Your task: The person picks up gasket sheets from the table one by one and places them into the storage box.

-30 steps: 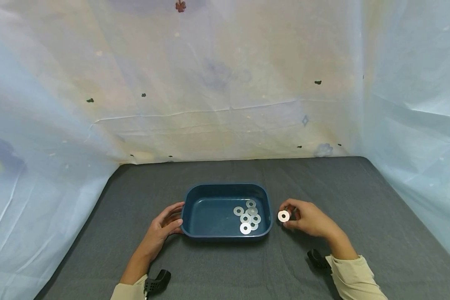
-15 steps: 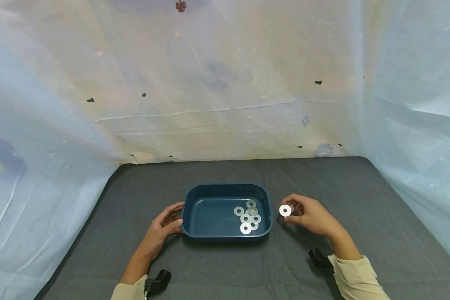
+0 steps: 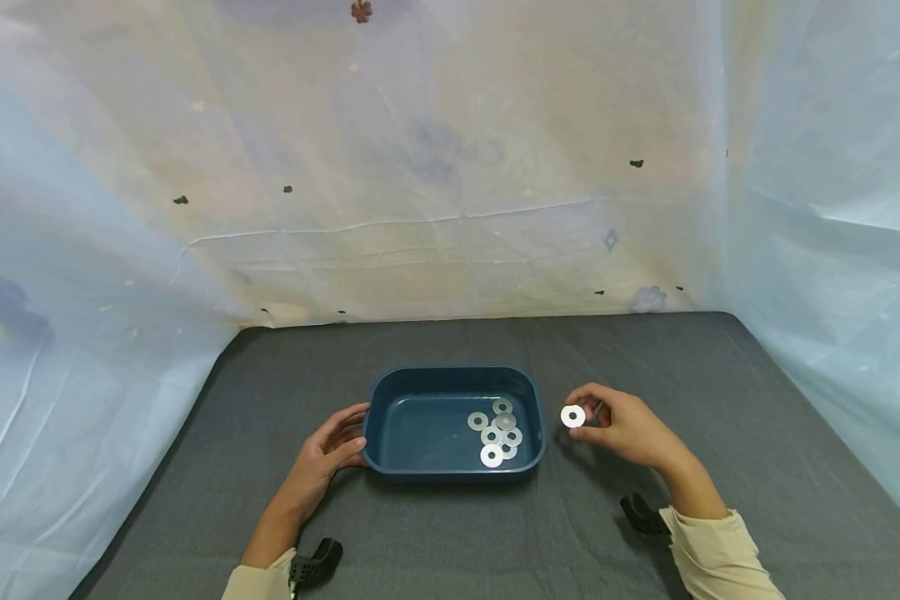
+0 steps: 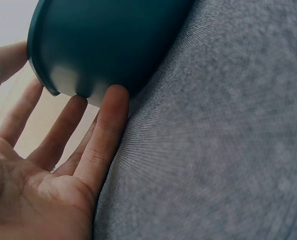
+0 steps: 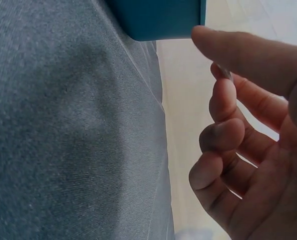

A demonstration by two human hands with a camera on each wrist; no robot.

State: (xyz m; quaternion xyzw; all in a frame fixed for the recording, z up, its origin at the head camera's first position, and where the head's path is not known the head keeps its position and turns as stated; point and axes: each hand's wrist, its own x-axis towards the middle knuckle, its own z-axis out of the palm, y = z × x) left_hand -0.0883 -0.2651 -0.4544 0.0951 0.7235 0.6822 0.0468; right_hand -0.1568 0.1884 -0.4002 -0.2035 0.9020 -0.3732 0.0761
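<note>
My right hand (image 3: pixel 630 431) pinches a flat, silvery washer (image 3: pixel 572 417) between thumb and fingertips, just off the right side of a dark blue rectangular tray (image 3: pixel 397 467). Its round face and centre hole show in the head view; in the right wrist view only a sliver of its edge (image 5: pixel 228 74) appears among the fingers. Several similar washers (image 3: pixel 491 455) lie loosely overlapping in the right half of the tray. On the opposite side, my left hand (image 3: pixel 327 446) touches the tray's left wall with extended fingers, as the left wrist view also shows (image 4: pixel 63 165).
A grey cloth (image 3: pixel 450 537) covers the table under the tray. Patterned pale sheets (image 3: pixel 435 167) hang behind the table and along both sides. Black straps sit near both wrists, by the beige sleeves (image 3: pixel 716 554).
My right hand has lifted the washer slightly and shifted a little to the right, away from the tray. The left hand, tray and washers inside look unchanged.
</note>
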